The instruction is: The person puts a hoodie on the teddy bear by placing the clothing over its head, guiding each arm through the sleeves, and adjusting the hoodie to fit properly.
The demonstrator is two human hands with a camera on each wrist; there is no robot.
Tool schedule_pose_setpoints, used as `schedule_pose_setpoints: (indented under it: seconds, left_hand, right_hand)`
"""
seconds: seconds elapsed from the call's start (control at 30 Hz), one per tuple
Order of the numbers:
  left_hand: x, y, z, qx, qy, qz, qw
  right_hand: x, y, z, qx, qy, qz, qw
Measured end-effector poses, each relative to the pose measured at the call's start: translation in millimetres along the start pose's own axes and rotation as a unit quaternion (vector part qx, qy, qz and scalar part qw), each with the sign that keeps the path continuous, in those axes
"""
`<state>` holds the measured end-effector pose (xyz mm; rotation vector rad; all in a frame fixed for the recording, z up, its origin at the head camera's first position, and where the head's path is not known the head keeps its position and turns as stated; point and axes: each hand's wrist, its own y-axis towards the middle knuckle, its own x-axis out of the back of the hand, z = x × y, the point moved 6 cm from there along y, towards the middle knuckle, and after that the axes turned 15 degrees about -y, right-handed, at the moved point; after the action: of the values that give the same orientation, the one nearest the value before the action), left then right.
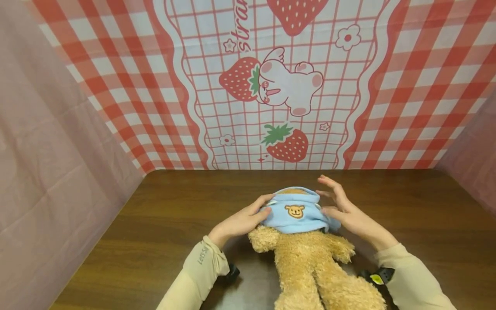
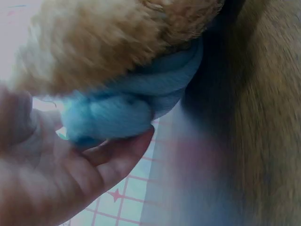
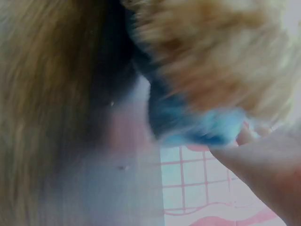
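A tan plush teddy bear (image 1: 298, 258) lies on its back, legs toward me. A light blue doll shirt (image 1: 298, 221) with a small bear-face patch is over its head, hiding the face; a bit of brown fur shows at the shirt's far opening. My left hand (image 1: 242, 219) holds the shirt's left side between thumb and fingers. The left wrist view shows those fingers (image 2: 124, 157) curled behind a bunched blue part. At the shirt's right side, my right hand (image 1: 350, 217) has its thumb against the cloth and its other fingers raised and spread. Blur softens the right wrist view.
The bear lies on a dark brown wooden table (image 1: 174, 215). Behind the table's far edge hangs a red-and-white checked cloth (image 1: 333, 86) with strawberry prints. Pinkish curtains (image 1: 58, 150) stand at both sides.
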<state>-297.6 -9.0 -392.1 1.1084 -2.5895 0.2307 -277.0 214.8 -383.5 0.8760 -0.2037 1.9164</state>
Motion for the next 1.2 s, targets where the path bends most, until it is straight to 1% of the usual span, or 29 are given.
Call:
schedule_pose_setpoints:
  seconds: [0.07,0.17,0.23,0.3,0.43,0.5,0.53,0.6,0.67,0.73,0.77,0.87,0.93,1.03,1.1,1.2]
  left_hand:
    - [-0.3,0.8,-1.6,-0.017,-0.033,0.007,0.9993]
    - [-2.1,1.3,-1.7,-0.029,-0.075,0.019,0.9965]
    - [-3.5,1.7,-0.8,-0.033,-0.087,0.024,0.9953]
    - [-4.8,2.7,-1.1,-0.044,-0.085,0.024,0.9951]
    - [-7.2,4.4,-4.1,-0.074,-0.071,0.017,0.9946]
    - [-8.2,5.3,-4.6,-0.082,-0.071,0.010,0.9941]
    - [-8.4,5.7,-4.2,-0.079,-0.069,0.003,0.9945]
    - [-8.3,6.7,-3.2,-0.074,-0.054,-0.014,0.9957]
    - [-7.2,7.8,-3.6,-0.080,-0.031,-0.037,0.9957]
    - [-6.1,8.5,-5.5,-0.098,0.010,-0.057,0.9935]
    - [-5.6,8.6,-7.2,-0.111,0.032,-0.066,0.9911]
    - [-4.7,7.3,-11.9,-0.142,0.095,-0.089,0.9812]
    - [-4.7,6.3,-13.8,-0.153,0.122,-0.102,0.9753]
    - [-4.8,5.3,-15.8,-0.171,0.145,-0.123,0.9669]
    - [-4.6,5.1,-17.0,-0.181,0.159,-0.141,0.9602]
    - [-3.8,4.1,-18.3,-0.182,0.178,-0.172,0.9515]
  right_hand:
    - [-4.0,1.7,-0.9,0.009,-0.018,0.016,1.000]
    - [-12.3,0.5,-7.2,-0.016,-0.023,0.069,0.997]
    - [-15.5,-0.8,-9.9,-0.026,-0.014,0.094,0.995]
    - [-17.0,-1.9,-11.3,-0.029,0.001,0.108,0.994]
    - [-17.9,-3.1,-12.5,-0.029,-0.008,0.117,0.993]
    - [-16.9,-3.2,-12.9,-0.034,-0.036,0.104,0.993]
    - [-16.4,-3.2,-12.8,-0.035,-0.058,0.097,0.993]
    - [-15.7,-3.2,-12.7,-0.044,-0.097,0.082,0.991]
    - [-15.3,-3.0,-12.3,-0.053,-0.130,0.070,0.988]
    - [-15.6,-2.4,-11.3,-0.057,-0.153,0.062,0.985]
    - [-15.9,-2.0,-10.7,-0.058,-0.156,0.059,0.984]
    - [-17.7,-1.7,-9.4,-0.060,-0.152,0.065,0.984]
    - [-18.9,-1.8,-8.8,-0.059,-0.144,0.068,0.985]
    - [-20.2,-1.3,-10.3,-0.063,-0.134,0.066,0.987]
    - [-20.5,-0.4,-11.2,-0.057,-0.128,0.059,0.988]
    - [-20.3,1.1,-11.2,-0.047,-0.114,0.053,0.991]
